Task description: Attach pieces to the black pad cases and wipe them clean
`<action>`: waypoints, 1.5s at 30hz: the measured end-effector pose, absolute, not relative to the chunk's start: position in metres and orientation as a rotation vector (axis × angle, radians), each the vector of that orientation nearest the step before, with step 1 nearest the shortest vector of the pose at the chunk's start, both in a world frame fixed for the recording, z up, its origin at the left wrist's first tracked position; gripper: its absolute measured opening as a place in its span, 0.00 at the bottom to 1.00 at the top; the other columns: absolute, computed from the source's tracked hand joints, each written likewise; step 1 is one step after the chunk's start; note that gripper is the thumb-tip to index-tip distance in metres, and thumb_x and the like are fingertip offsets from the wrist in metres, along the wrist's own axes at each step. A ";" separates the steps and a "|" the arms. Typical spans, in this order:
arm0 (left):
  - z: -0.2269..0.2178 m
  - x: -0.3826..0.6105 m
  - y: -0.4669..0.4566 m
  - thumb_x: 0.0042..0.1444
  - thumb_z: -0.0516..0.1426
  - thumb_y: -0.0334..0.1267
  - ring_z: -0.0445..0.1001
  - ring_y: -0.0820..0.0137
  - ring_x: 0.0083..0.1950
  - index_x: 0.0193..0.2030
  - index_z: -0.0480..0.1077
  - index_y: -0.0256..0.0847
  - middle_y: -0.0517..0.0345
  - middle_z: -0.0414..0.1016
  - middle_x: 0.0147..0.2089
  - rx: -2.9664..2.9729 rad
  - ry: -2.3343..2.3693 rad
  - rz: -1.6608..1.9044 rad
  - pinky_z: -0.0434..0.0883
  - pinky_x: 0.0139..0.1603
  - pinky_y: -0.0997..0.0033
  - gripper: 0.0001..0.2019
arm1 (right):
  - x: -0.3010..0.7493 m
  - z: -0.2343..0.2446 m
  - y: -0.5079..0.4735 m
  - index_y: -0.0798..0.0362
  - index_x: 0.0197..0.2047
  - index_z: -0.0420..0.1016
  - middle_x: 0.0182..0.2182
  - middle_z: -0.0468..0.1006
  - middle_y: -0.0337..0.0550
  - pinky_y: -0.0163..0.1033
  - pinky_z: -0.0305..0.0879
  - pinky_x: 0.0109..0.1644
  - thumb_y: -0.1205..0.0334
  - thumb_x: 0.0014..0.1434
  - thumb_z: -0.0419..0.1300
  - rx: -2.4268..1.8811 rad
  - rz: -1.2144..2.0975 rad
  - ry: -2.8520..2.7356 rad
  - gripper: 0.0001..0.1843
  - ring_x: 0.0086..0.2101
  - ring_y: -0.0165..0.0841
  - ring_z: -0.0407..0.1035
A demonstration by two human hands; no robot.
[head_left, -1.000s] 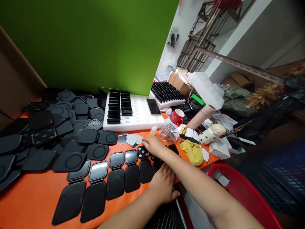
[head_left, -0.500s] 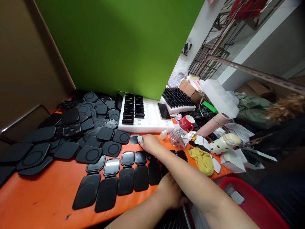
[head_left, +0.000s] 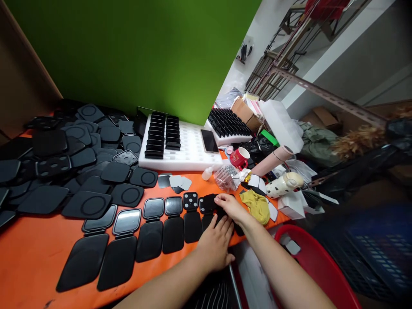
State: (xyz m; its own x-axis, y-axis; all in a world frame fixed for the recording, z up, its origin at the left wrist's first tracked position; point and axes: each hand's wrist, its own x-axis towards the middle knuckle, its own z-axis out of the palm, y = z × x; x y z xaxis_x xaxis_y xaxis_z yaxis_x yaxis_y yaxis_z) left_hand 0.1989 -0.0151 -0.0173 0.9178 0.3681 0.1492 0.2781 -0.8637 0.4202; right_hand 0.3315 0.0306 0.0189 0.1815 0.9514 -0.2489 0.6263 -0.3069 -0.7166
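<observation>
Near the bottom middle of the frame, the left hand (head_left: 215, 244) lies flat, fingers spread, on a black case (head_left: 209, 221) on the orange counter (head_left: 28, 262). The right hand (head_left: 230, 206) pinches a black tray (head_left: 207, 203) just above it.

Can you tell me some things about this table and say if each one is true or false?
1. The tablecloth is blue. False: it is orange.
2. A phone lies on the white foam tray. True.
3. The mug is green. False: it is red with a white inside.
4. The right hand touches a black compact case at the right end of the row. True.
5. The left hand is up in the air, far from the table. False: it rests flat on the black cases at the table's near edge.
6. A yellow cloth lies right of the hands. True.
</observation>
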 end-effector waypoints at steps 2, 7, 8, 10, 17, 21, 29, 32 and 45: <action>-0.018 0.200 -0.015 0.54 0.42 0.60 0.38 0.57 0.66 0.63 0.48 0.28 0.43 0.48 0.65 2.689 0.476 0.314 0.33 0.63 0.52 0.39 | 0.326 0.010 0.029 0.55 0.25 0.65 0.22 0.67 0.36 0.32 0.59 0.31 0.57 0.53 0.51 -1.982 0.984 -1.425 0.11 0.25 0.27 0.61; -0.018 0.201 -0.016 0.53 0.44 0.59 0.40 0.57 0.66 0.62 0.50 0.28 0.43 0.52 0.64 2.711 0.488 0.328 0.31 0.63 0.53 0.38 | 0.320 -0.002 0.032 0.54 0.24 0.65 0.22 0.66 0.36 0.33 0.59 0.31 0.58 0.52 0.53 -1.991 0.975 -1.349 0.10 0.25 0.28 0.61; -0.018 0.201 -0.016 0.53 0.44 0.59 0.41 0.57 0.66 0.62 0.50 0.29 0.43 0.53 0.64 2.715 0.490 0.333 0.31 0.63 0.53 0.38 | 0.320 -0.003 0.032 0.54 0.24 0.65 0.22 0.66 0.37 0.33 0.59 0.31 0.58 0.52 0.52 -1.998 0.965 -1.341 0.10 0.25 0.28 0.61; -0.018 0.201 -0.016 0.53 0.44 0.59 0.42 0.57 0.66 0.62 0.51 0.29 0.43 0.54 0.63 2.720 0.492 0.340 0.31 0.63 0.54 0.38 | 0.320 -0.004 0.031 0.54 0.25 0.65 0.23 0.66 0.37 0.34 0.60 0.32 0.58 0.52 0.52 -2.010 0.945 -1.339 0.10 0.26 0.29 0.62; -0.015 0.200 -0.015 0.53 0.44 0.59 0.44 0.57 0.65 0.61 0.52 0.29 0.42 0.55 0.62 2.736 0.503 0.346 0.34 0.63 0.55 0.38 | 0.319 0.006 0.026 0.54 0.27 0.67 0.29 0.68 0.39 0.34 0.61 0.36 0.59 0.53 0.52 -2.003 0.899 -1.451 0.09 0.31 0.29 0.63; -0.013 0.199 -0.015 0.53 0.45 0.59 0.44 0.56 0.65 0.61 0.53 0.28 0.41 0.56 0.62 2.747 0.503 0.348 0.35 0.63 0.55 0.38 | 0.318 0.007 0.026 0.54 0.26 0.67 0.29 0.69 0.39 0.34 0.60 0.37 0.60 0.54 0.51 -2.039 0.827 -1.524 0.09 0.31 0.29 0.63; -0.013 0.200 -0.015 0.53 0.45 0.59 0.43 0.57 0.65 0.60 0.53 0.30 0.44 0.56 0.62 2.757 0.506 0.352 0.34 0.63 0.55 0.37 | 0.316 0.009 0.031 0.53 0.23 0.66 0.24 0.69 0.38 0.33 0.57 0.33 0.60 0.53 0.52 -2.162 0.688 -1.639 0.10 0.29 0.30 0.63; -0.014 0.200 -0.015 0.53 0.45 0.59 0.43 0.56 0.65 0.60 0.53 0.30 0.43 0.56 0.62 2.755 0.504 0.350 0.34 0.63 0.54 0.37 | 0.314 0.012 0.032 0.53 0.22 0.66 0.23 0.69 0.38 0.32 0.56 0.32 0.59 0.53 0.53 -2.189 0.660 -1.672 0.11 0.29 0.30 0.63; -0.010 0.198 -0.014 0.54 0.44 0.58 0.41 0.56 0.65 0.61 0.51 0.29 0.44 0.54 0.63 2.760 0.494 0.331 0.34 0.63 0.53 0.37 | 0.311 0.017 0.038 0.54 0.24 0.67 0.26 0.70 0.40 0.33 0.54 0.34 0.54 0.54 0.55 -2.296 0.538 -1.856 0.13 0.31 0.31 0.63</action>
State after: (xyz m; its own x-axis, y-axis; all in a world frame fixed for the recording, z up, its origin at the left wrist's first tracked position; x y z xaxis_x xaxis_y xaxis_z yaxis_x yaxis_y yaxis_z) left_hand 0.1981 -0.0140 -0.0099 0.9135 0.3703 0.1688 0.2970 -0.8901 0.3457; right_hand 0.3109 0.0377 0.0168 0.1749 0.9668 -0.1864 0.9168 -0.2289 -0.3273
